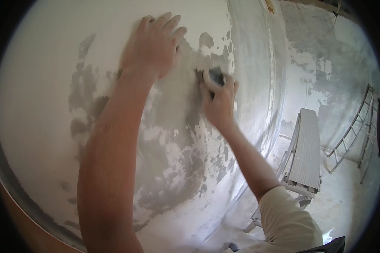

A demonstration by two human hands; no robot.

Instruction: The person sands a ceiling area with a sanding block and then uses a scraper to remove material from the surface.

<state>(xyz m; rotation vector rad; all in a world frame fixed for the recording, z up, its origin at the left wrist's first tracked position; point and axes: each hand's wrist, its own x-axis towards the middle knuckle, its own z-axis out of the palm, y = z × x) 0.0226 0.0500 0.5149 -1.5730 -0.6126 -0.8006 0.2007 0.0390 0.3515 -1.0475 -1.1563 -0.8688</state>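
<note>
Your left forearm (109, 181) leads to your left hand (156, 45), spread on the wall (42, 101), while your right hand (219, 103) grasps a dark tool (216, 76), direction and long axis blurred.

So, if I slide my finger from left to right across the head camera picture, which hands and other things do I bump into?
Left hand → right hand → bench → ladder.
</note>
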